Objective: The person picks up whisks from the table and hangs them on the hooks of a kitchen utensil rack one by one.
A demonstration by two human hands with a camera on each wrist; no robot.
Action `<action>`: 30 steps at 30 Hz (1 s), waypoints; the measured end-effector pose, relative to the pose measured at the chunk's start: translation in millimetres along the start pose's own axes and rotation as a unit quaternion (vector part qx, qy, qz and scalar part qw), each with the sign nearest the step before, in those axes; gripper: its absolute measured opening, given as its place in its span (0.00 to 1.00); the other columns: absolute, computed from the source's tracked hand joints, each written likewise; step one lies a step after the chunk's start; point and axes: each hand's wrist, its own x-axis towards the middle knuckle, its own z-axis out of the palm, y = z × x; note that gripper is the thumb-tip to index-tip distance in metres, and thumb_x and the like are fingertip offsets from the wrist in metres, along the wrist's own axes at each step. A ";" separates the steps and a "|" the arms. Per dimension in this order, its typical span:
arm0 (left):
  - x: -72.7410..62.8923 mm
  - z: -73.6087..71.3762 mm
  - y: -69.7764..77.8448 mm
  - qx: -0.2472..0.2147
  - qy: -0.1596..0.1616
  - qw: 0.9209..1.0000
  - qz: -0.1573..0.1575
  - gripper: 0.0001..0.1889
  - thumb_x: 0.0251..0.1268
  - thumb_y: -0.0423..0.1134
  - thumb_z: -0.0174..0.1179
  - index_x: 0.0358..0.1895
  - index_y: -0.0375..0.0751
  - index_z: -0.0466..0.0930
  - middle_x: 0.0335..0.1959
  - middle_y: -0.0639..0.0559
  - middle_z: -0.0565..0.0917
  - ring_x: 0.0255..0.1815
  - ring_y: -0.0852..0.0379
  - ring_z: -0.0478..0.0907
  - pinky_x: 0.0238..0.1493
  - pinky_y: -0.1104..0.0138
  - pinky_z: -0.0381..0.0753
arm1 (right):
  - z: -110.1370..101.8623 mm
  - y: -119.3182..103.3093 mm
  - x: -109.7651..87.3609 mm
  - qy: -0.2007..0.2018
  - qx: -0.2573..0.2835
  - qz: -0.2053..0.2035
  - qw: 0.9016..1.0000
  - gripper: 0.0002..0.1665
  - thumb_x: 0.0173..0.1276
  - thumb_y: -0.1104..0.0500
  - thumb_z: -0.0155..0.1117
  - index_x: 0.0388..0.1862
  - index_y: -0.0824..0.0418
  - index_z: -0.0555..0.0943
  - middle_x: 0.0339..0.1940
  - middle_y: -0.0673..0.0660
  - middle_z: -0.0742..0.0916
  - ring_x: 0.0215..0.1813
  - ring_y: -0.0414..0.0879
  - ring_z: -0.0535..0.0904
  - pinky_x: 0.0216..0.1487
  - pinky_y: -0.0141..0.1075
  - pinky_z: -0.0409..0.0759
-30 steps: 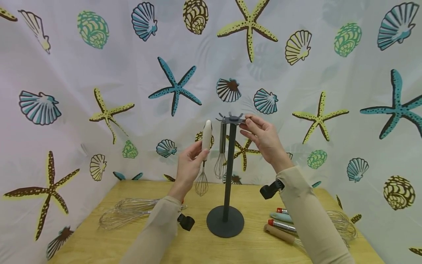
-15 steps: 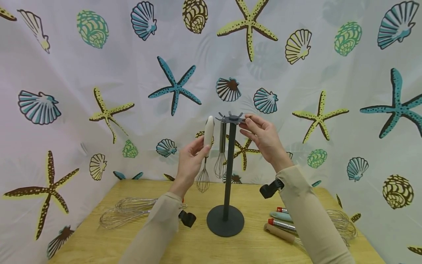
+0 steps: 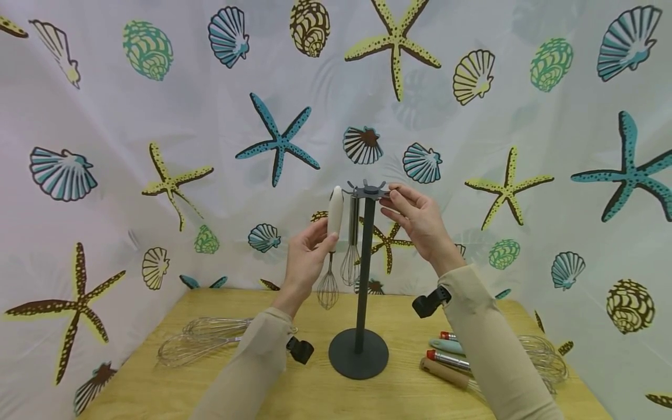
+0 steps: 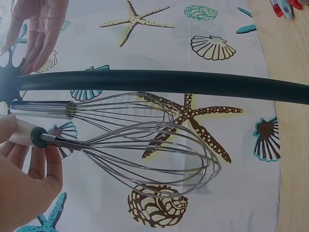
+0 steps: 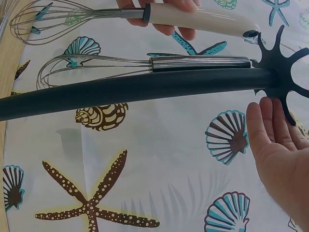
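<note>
My left hand holds a whisk with a white handle upright, wires down. The handle's top end is right beside a hook of the dark stand; in the right wrist view the white handle ends close to a hook tip. My right hand pinches a hook on the right side of the stand's top; in the right wrist view its fingers lie along the hub. A steel-handled whisk hangs from the stand, between the post and the held whisk.
Large wire whisks lie at the table's left. Several more lie at the right, partly under the right sleeve, including a wooden-handled whisk and a pale blue handle. A shell-print cloth stands behind the wooden table.
My left hand has moved the white-handled whisk slightly up and to the right, closer to the stand's hook. My right hand has stayed at the stand's top.
</note>
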 end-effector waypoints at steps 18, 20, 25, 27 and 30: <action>0.5 2.8 1.8 0.000 -0.013 1.000 0.023 0.21 0.68 0.37 0.62 0.63 0.46 0.77 0.55 0.47 0.84 0.53 0.55 0.81 0.57 0.57 0.78 | 0.0 -0.3 -0.1 -0.002 0.003 -0.003 1.000 0.28 0.75 0.58 0.56 0.68 0.72 0.67 0.48 0.52 0.83 0.53 0.43 0.82 0.62 0.39 0.77; 0.3 3.0 1.8 0.001 -0.013 1.000 0.024 0.20 0.68 0.37 0.62 0.63 0.46 0.77 0.55 0.47 0.84 0.52 0.55 0.80 0.56 0.59 0.79 | -0.1 0.0 -0.2 -0.002 0.001 -0.004 1.000 0.28 0.75 0.58 0.56 0.68 0.72 0.67 0.48 0.51 0.83 0.53 0.42 0.82 0.62 0.40 0.77; -0.5 4.5 3.6 0.008 -0.011 1.000 0.025 0.20 0.68 0.36 0.62 0.62 0.45 0.78 0.52 0.45 0.84 0.50 0.56 0.81 0.52 0.65 0.79 | -0.2 0.5 -0.4 -0.002 -0.003 -0.004 1.000 0.27 0.76 0.59 0.55 0.68 0.72 0.67 0.48 0.51 0.83 0.53 0.43 0.82 0.64 0.41 0.76; -0.4 5.4 3.8 0.007 -0.010 1.000 0.024 0.20 0.67 0.36 0.63 0.62 0.45 0.78 0.52 0.45 0.85 0.50 0.55 0.81 0.52 0.65 0.80 | -0.2 0.7 -0.3 -0.001 -0.004 -0.003 1.000 0.26 0.76 0.59 0.54 0.67 0.71 0.68 0.48 0.51 0.83 0.54 0.43 0.82 0.64 0.41 0.76; -0.1 7.2 4.6 0.007 -0.010 1.000 0.024 0.19 0.67 0.36 0.64 0.61 0.46 0.80 0.50 0.46 0.85 0.49 0.55 0.81 0.50 0.66 0.81 | -0.1 0.7 0.3 0.000 -0.001 -0.003 1.000 0.27 0.75 0.58 0.56 0.67 0.71 0.68 0.48 0.52 0.83 0.53 0.43 0.82 0.63 0.41 0.76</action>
